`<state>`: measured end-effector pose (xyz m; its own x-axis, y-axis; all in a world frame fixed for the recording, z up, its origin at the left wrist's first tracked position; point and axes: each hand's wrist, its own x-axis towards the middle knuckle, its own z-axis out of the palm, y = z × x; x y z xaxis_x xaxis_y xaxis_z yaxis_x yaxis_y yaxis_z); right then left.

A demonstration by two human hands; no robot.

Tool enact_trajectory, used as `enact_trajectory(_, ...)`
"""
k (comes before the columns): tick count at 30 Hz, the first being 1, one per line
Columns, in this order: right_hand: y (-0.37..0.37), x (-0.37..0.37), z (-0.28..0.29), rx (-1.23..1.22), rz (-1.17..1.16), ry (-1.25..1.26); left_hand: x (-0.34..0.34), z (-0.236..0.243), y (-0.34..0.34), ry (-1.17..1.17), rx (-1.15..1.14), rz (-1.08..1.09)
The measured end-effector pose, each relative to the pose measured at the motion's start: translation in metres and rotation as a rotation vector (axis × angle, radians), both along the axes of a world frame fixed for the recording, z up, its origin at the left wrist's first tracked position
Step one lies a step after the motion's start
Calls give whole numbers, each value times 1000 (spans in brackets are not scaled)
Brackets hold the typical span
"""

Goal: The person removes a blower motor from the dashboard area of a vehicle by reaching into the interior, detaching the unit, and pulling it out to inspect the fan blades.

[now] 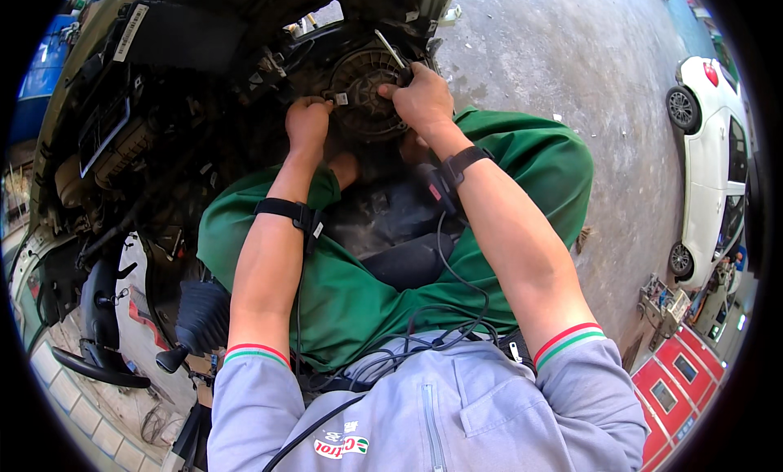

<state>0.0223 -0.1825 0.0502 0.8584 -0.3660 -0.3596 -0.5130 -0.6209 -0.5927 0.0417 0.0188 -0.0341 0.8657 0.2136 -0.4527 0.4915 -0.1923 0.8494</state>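
Observation:
My left hand [307, 125] is closed, fingertips pressed together beside a small light-coloured fitting [341, 99] at the left rim of a round blower housing [364, 97] under the dashboard; whether it grips the fitting is hard to tell. My right hand [421, 101] is wrapped round the dark handle of a screwdriver [390, 50], whose bright shaft points up and left over the housing's upper right part, with my thumb reaching toward the housing.
Dark dashboard underside [179, 40], a gear lever [175, 354] and a steering wheel [102, 366] lie left. My green-trousered legs [534, 170] are folded below the housing. Outside, right, are a white car [705, 170], concrete floor [555, 56] and red panels [677, 390].

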Motion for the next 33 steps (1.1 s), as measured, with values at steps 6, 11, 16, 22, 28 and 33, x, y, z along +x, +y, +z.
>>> enact_trajectory(6,-1,-1,-1,3,-7,-16,3,3,-4,-20,34,9)
enact_trajectory(11,0,-1,-3,9,-1,-39,4,14,3,122,-130,43)
enact_trajectory(16,-2,5,-3,-9,-8,-43,-27,29,-4,184,-463,193)
enact_trajectory(22,-1,13,-2,-21,2,-78,-55,49,-28,347,-534,-19)
enact_trajectory(28,-3,32,2,-52,28,-115,-59,35,-36,328,-562,-236)
enact_trajectory(33,0,47,6,-69,37,-122,-54,35,-54,326,-461,-344)
